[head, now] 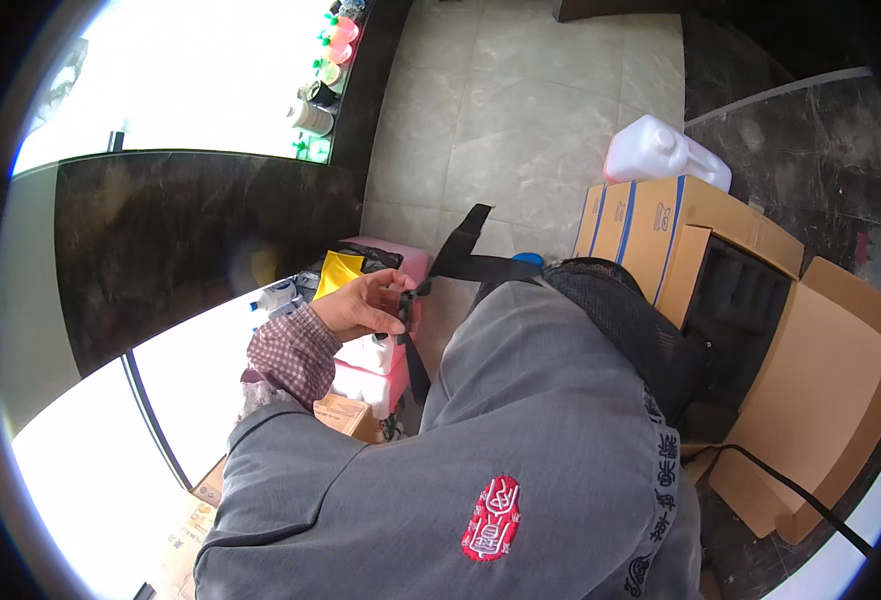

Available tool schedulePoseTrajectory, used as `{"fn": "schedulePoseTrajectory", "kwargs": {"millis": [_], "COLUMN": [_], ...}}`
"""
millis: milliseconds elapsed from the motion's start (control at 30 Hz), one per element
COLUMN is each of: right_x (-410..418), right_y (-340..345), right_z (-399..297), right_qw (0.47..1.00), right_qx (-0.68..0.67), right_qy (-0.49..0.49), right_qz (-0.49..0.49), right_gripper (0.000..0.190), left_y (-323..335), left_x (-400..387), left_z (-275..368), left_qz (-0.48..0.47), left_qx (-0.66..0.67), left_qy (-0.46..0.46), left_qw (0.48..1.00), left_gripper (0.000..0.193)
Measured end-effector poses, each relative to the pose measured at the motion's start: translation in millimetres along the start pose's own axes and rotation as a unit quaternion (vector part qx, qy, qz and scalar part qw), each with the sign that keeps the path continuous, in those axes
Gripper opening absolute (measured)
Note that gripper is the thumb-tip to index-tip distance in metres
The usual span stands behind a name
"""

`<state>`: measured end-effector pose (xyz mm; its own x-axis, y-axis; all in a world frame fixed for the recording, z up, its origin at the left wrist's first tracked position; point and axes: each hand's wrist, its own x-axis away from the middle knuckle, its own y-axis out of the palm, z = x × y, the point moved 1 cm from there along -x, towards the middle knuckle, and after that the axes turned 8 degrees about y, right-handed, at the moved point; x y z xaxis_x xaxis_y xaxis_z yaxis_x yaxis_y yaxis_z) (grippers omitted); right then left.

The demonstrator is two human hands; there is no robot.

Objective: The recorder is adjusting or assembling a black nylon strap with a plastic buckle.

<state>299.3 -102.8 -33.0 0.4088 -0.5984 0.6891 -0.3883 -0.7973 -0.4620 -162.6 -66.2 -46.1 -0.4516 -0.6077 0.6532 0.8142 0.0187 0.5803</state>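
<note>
My left hand (pixel 361 306) is closed with thumb and fingers on a black buckle (pixel 405 309) of a webbing strap. One part of the black strap (pixel 459 244) rises beyond my fingers and bends right, towards a black mesh item (pixel 620 315) at my side. Another length of it hangs below the hand. My right hand is out of view. Grey cloth of my jacket (pixel 545 390), with a red embroidered patch, fills the lower middle. A yellow sheet (pixel 339 271) lies just behind my left hand.
To the right stand cardboard boxes (pixel 646 232) with blue stripes and an open carton (pixel 808 367) with black foam (pixel 748 300). A white plastic jug (pixel 665 154) is behind them. Pink-and-white containers (pixel 365 382) sit below my left hand. Several bottles (pixel 311 118) line the window ledge.
</note>
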Motion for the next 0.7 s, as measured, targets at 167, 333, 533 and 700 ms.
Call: {"fn": "schedulePoseTrajectory", "kwargs": {"millis": [167, 333, 533, 700], "right_x": [5.7, 19.9, 41.9, -28.7], "right_y": [-22.2, -39.3, -54.4, -92.9], "right_z": [-20.0, -44.8, -69.7, -157.4], "right_qw": [0.998, 0.989, 0.969, 0.95], "right_qx": [-0.026, -0.057, -0.088, -0.016], "right_qy": [-0.007, 0.002, 0.018, -0.232], "right_qz": [0.061, 0.139, 0.232, 0.207], "right_gripper": [0.033, 0.032, 0.031, 0.044], "left_y": [18.4, 60.2, 96.2, 127.0], "left_x": [-12.4, -18.5, -35.8, -33.1], "left_z": [-4.6, 10.0, 19.5, 14.5], "left_qz": [0.004, -0.039, -0.083, -0.105], "left_qx": [-0.073, -0.108, -0.206, -0.274], "left_qy": [0.054, 0.117, 0.131, 0.165], "left_qw": [0.996, 0.986, 0.966, 0.942], "left_gripper": [0.05, 0.053, 0.06, 0.059]}}
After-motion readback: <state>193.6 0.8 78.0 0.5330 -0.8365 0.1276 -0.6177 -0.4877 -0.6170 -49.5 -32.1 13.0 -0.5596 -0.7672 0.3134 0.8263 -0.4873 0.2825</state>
